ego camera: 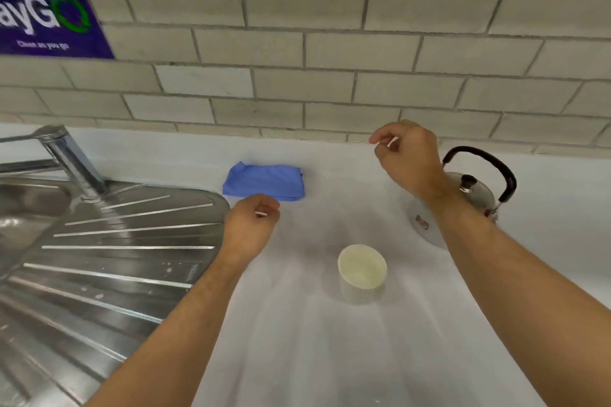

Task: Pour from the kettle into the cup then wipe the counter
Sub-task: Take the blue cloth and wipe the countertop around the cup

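Observation:
A steel kettle (pixel 476 195) with a black arched handle stands at the right on the white counter (pixel 297 340), partly hidden behind my right forearm. A cream cup (pixel 362 269) stands upright in the middle, showing nothing inside. A folded blue cloth (pixel 264 180) lies near the back wall. My left hand (pixel 251 224) hovers just in front of the cloth, fingers curled loosely, holding nothing. My right hand (pixel 408 155) is raised left of the kettle's handle, fingers curled inward, also holding nothing.
A steel sink drainer (pixel 99 258) with ridges fills the left side, with a chrome tap (pixel 69 158) at its back. A tiled wall (pixel 330 43) rises behind the counter, bearing a purple poster (pixel 46 9) at the upper left.

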